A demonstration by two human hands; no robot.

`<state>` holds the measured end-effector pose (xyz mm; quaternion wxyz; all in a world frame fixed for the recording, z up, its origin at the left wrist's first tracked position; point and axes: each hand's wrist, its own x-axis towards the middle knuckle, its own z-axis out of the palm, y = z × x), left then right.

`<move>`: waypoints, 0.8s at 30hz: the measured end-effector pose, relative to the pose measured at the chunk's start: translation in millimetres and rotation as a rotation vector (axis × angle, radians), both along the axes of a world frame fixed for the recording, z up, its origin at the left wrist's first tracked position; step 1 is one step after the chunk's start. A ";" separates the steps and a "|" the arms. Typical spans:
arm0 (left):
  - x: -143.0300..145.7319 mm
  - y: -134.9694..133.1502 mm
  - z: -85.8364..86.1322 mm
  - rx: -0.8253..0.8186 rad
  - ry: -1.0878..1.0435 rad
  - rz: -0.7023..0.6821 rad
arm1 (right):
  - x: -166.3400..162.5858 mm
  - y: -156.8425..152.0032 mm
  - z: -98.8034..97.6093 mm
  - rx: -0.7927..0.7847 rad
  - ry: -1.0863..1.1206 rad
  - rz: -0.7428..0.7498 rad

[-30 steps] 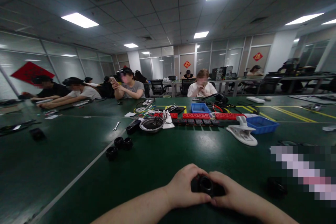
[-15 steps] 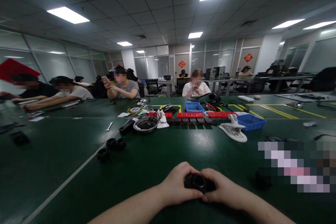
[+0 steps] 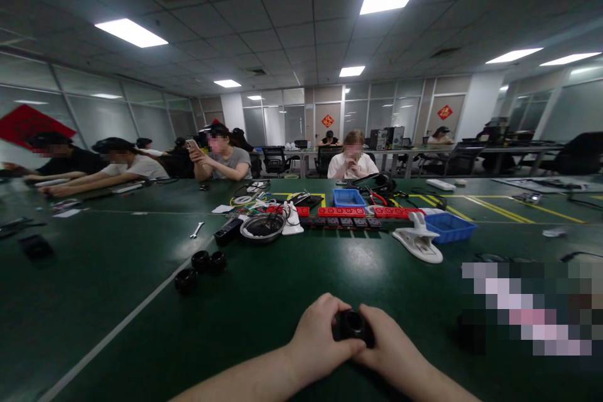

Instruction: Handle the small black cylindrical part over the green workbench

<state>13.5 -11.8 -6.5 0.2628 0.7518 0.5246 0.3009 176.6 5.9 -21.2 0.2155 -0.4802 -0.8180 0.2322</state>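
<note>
Between my two hands, low in the middle of the view, is a small black part (image 3: 353,325) with a round, lens-like opening facing up. My left hand (image 3: 318,333) wraps its fingers and thumb round the left side of it. On the other side, my right hand (image 3: 384,340) grips the part's right edge, and its fingertips are mostly hidden. Both hands are just above the green table (image 3: 264,320). Three black ring-shaped pieces (image 3: 200,261) stand together on the table to the left.
Beyond lie a wrench (image 3: 196,230), a metal bowl (image 3: 262,237) holding dark cable, red power strips (image 3: 342,211), a white clip stand (image 3: 418,244) and blue trays (image 3: 450,237). A dark object (image 3: 471,330) is at right. Several people sit across the table.
My right hand has shifted a little left, closer to my left hand. The black part shows less of its width between them. The camera view has tilted slightly upward.
</note>
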 end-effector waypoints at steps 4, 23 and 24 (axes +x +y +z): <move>-7.0 5.4 -0.2 -0.005 -0.026 -0.121 | 7.8 1.1 9.7 -0.055 0.088 0.164; -11.8 10.5 -5.5 0.053 -0.062 -0.308 | 18.0 6.1 18.2 -0.215 0.057 0.258; -11.5 10.0 -5.3 0.050 -0.059 -0.302 | 18.0 6.2 18.1 -0.219 0.062 0.257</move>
